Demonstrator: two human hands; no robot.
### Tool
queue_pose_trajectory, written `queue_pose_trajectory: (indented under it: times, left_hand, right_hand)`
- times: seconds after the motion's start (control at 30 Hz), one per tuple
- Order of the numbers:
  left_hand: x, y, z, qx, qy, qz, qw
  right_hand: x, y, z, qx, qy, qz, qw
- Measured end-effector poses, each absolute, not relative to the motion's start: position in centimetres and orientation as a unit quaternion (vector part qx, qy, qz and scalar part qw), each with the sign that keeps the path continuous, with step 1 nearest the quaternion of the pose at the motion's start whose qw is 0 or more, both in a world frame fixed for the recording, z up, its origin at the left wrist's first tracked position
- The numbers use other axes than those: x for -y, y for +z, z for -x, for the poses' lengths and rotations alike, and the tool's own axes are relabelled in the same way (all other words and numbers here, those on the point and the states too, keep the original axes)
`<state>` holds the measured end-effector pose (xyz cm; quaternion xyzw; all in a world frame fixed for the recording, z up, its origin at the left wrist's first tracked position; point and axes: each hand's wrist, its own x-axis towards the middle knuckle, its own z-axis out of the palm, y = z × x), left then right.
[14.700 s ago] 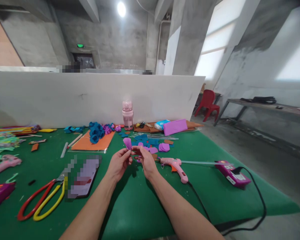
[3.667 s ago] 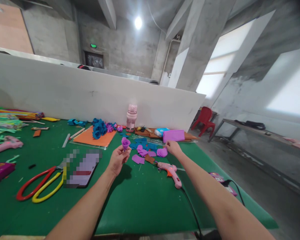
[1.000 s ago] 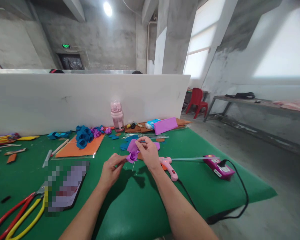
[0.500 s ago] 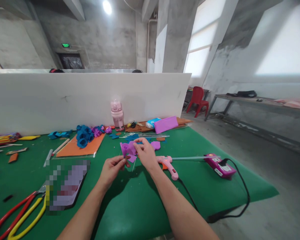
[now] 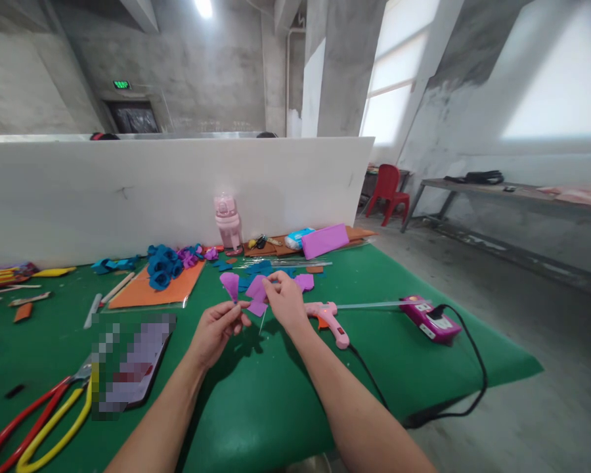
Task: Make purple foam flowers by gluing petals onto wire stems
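Note:
My left hand (image 5: 221, 330) pinches the base of a purple paper flower (image 5: 230, 286), which stands upright above the fingertips. A purple petal piece (image 5: 257, 289) is held between the thumb and fingers of my right hand (image 5: 286, 301). Flower and petal are a small gap apart. Just below that petal lies another purple piece (image 5: 257, 309), with a thin clear stick near it. Beside my right wrist a pink glue gun (image 5: 331, 322) rests on its side, a long glue stick (image 5: 369, 305) running out of its back.
A purple power strip (image 5: 431, 320) with a black cord lies to the right. Red-and-yellow-handled scissors (image 5: 62, 410) and a blurred phone (image 5: 138, 364) are at left. Blue paper flowers (image 5: 162, 266) sit on an orange sheet (image 5: 150, 292). A pink bottle (image 5: 228, 223) stands by the white partition (image 5: 177, 190).
My left hand has drawn the flower slightly left, away from the petal piece in my right hand. The flower and petal were close together before. The whole view has shifted slightly.

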<state>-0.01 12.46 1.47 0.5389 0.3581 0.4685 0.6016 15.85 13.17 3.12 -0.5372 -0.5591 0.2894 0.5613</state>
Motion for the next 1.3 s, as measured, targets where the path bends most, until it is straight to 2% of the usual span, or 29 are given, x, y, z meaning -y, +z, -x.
queue_pose_trajectory:
  times: [0.17,0.6,1.03,1.3]
  left_hand:
    - [-12.6,1.0,-0.2,-0.377,0.469,-0.570,0.559]
    - [-12.6,1.1,-0.4,-0.417,0.445,-0.682,0.404]
    - [-13.6,-0.4,0.1,-0.424,0.409,-0.704,0.398]
    - [-13.3,-0.2,0.1,-0.427,0.416,-0.725,0.346]
  right_hand:
    - [-12.9,3.1,-15.6,0.576,0.258,0.553,0.545]
    - [-12.6,3.1,-15.1,0.581,0.276,0.528,0.555]
    - [-12.8,2.6,-14.9,0.589,0.333,0.471,0.566]
    - [-12.7,2.8,-14.8,0.591,0.333,0.431,0.595]
